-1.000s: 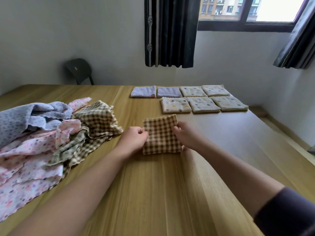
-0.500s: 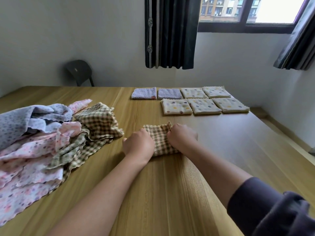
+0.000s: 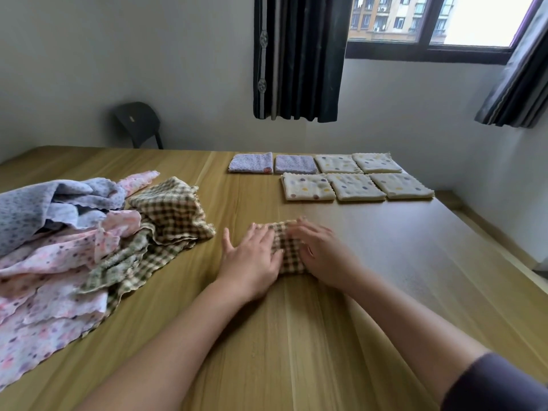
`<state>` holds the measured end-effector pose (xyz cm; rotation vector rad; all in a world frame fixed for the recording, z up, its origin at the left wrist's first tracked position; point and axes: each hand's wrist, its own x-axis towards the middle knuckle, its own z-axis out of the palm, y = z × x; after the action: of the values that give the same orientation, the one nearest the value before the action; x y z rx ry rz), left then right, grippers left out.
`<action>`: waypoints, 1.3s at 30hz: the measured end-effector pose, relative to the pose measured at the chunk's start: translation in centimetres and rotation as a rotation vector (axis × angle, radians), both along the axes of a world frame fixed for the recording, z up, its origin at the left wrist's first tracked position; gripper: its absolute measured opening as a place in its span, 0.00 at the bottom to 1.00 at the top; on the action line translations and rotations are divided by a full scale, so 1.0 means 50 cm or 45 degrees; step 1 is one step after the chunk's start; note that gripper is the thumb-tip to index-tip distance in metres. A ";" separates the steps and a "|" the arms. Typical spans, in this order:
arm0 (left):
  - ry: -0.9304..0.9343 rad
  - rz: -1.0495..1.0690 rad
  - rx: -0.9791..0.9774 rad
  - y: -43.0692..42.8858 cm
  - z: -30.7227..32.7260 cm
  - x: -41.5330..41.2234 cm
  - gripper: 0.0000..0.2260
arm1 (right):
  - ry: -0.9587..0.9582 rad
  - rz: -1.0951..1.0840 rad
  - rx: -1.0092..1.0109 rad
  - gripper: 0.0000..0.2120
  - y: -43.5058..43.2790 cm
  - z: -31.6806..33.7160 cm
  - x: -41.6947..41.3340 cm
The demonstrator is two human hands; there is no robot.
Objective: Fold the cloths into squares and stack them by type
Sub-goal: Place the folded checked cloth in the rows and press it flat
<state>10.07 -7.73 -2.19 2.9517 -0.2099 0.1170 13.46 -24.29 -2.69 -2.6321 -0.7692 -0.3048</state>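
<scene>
On the table [image 3: 370,292], both hands [image 3: 252,259] now press flat, fingers uncurled since earlier, on the checked cloth [image 3: 289,250].

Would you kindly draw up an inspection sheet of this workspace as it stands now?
Surface: light wooden table, bare grain in front of the person.
Job's things: small folded brown-and-cream checked cloth under both hands; five folded cream dotted squares and two folded lilac squares laid in rows at the far side; loose pile of lilac, pink and checked cloths at the left.
Clutter: nothing seen.
Grippers: left hand and right hand press flat on the checked cloth, fingers straight.
Cables: nothing seen.
Surroundings: dark chair beyond the table; dark curtains; window.
</scene>
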 end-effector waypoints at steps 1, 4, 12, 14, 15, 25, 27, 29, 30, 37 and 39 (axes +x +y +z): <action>0.100 -0.031 0.036 0.005 -0.005 0.002 0.26 | 0.089 0.042 -0.073 0.21 -0.009 -0.006 -0.005; 0.038 -0.013 0.184 0.029 -0.002 0.015 0.27 | 0.133 -0.008 -0.294 0.24 -0.031 -0.010 -0.008; -0.500 0.194 0.293 0.095 0.008 0.038 0.22 | 0.115 0.192 -0.406 0.23 0.009 0.028 -0.028; -0.456 0.281 0.328 0.120 0.014 0.047 0.23 | 0.290 0.175 -0.475 0.25 0.026 0.016 -0.027; -0.405 0.321 0.327 0.137 0.014 0.056 0.24 | 0.316 0.152 -0.476 0.25 0.036 0.015 -0.024; -0.201 0.315 -0.037 0.218 -0.022 0.104 0.21 | 0.403 -0.178 -0.425 0.26 0.214 0.010 0.139; -0.223 0.305 -0.064 0.225 -0.028 0.107 0.21 | 0.402 -0.236 -0.397 0.25 0.246 0.007 0.179; -0.248 0.299 -0.090 0.229 -0.033 0.109 0.20 | 0.409 -0.282 -0.374 0.25 0.270 0.006 0.213; -0.258 0.301 -0.096 0.229 -0.034 0.110 0.20 | 0.420 -0.302 -0.366 0.25 0.278 0.007 0.229; -0.265 0.307 -0.105 0.232 -0.039 0.124 0.19 | 0.449 -0.387 -0.364 0.26 0.314 0.009 0.300; -0.265 0.312 -0.107 0.232 -0.040 0.126 0.19 | 0.445 -0.397 -0.362 0.26 0.319 0.009 0.311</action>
<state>16.35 3.85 -4.17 2.8661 0.1277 0.4555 29.00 -8.37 -2.21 -2.9551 -0.3041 0.1986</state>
